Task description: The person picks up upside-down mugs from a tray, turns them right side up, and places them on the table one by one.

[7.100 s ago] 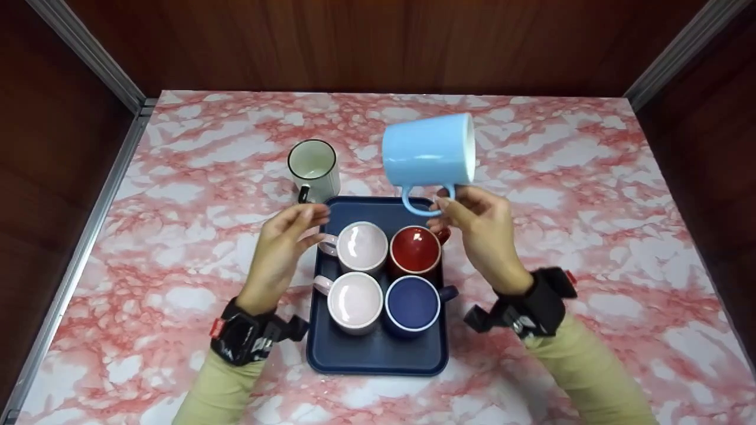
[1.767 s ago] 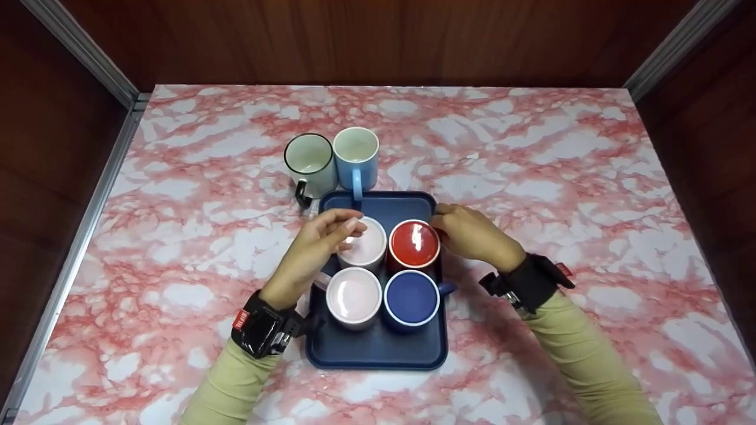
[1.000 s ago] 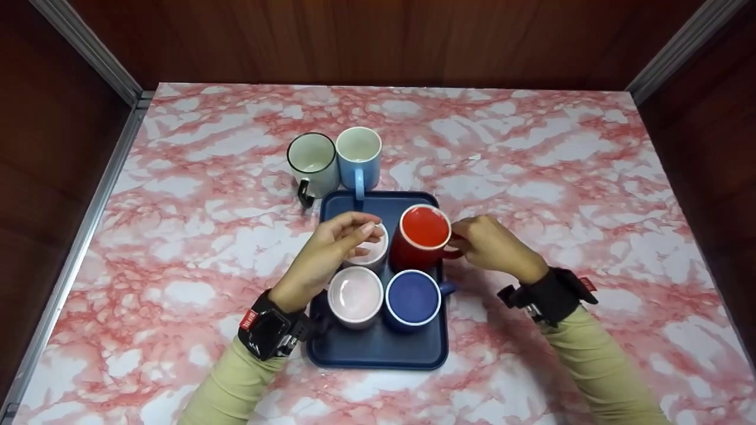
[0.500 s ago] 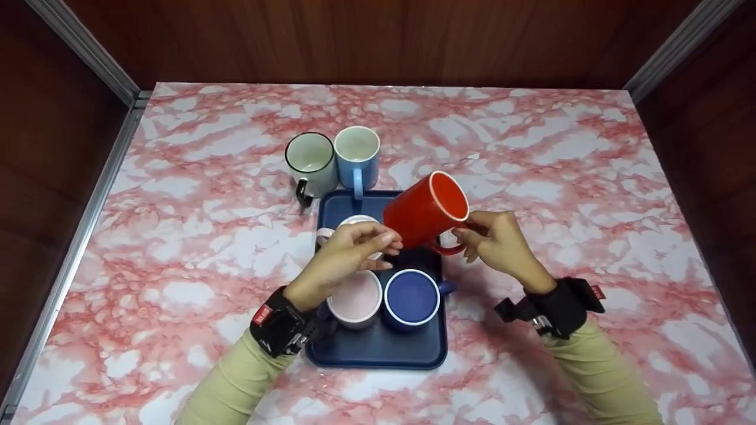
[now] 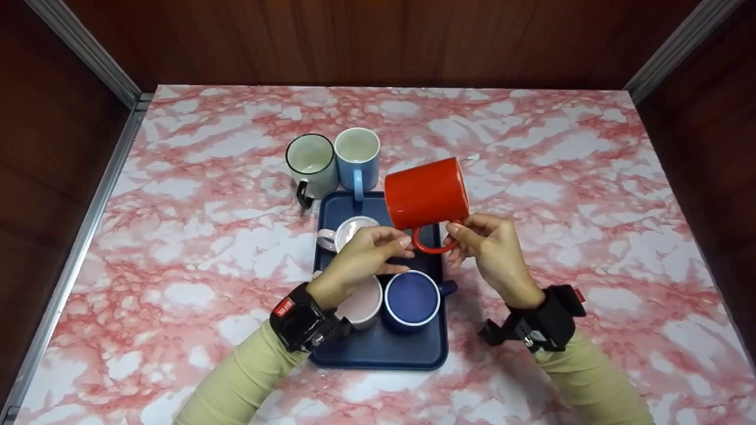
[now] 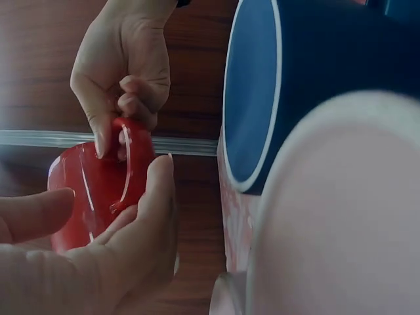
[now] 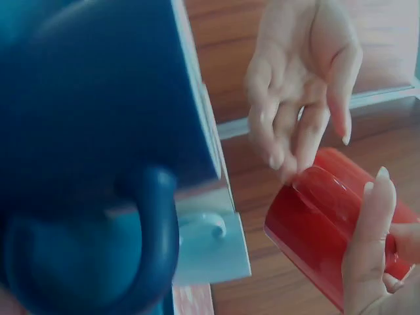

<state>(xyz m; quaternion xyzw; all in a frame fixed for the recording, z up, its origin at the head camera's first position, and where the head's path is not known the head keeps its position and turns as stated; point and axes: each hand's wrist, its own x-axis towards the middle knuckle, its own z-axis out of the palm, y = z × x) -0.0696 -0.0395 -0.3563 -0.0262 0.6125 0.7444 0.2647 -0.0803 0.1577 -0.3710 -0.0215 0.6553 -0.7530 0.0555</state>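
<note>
In the head view a red mug [image 5: 425,193] lies tilted on its side in the air above the back right of the tray, its handle downward. My right hand [image 5: 493,251] pinches that handle between thumb and fingers. My left hand [image 5: 363,254] is just left of the handle with loosely bent fingers; the right wrist view shows its fingertips at the mug's base without a grip. Beneath the hands, the dark blue tray [image 5: 378,356] carries a dark blue mug [image 5: 412,300] and two pale pink mugs, a back one [image 5: 353,229] and a front one [image 5: 363,302], both partly hidden by the left hand.
Behind the tray, a whitish mug [image 5: 311,162] with a black rim and handle stands upright beside a light blue mug [image 5: 358,156]. The red-and-white marbled table [image 5: 561,177] extends around them, with dark wooden panels [image 5: 378,44] at its back and sides.
The light blue mug, earlier in my right hand, now stands beside the whitish mug. My right hand has lifted the red mug off the tray and tipped it sideways. My left hand has moved right.
</note>
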